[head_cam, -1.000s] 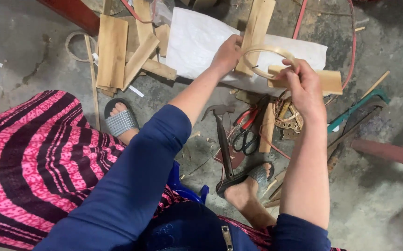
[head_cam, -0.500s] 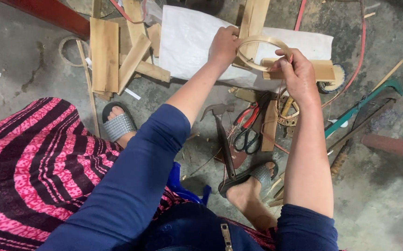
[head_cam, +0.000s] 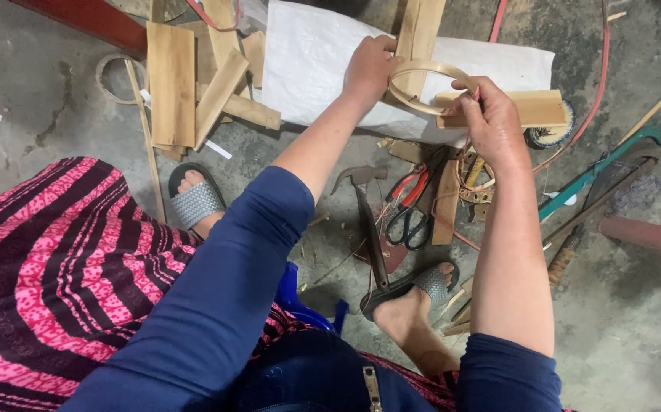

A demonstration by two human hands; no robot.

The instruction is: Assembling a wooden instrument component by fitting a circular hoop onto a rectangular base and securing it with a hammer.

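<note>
Floor workshop: wood offcuts (head_cam: pixel 171 82), hammer (head_cam: pixel 366 214), saw (head_cam: pixel 601 172).

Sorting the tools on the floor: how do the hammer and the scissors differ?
The hammer is one long dark piece with a metal head; the scissors have two black finger loops. The hammer reaches down to the right sandal; the scissors lie beside red-handled pliers. Both lie untouched on the concrete floor.
</note>
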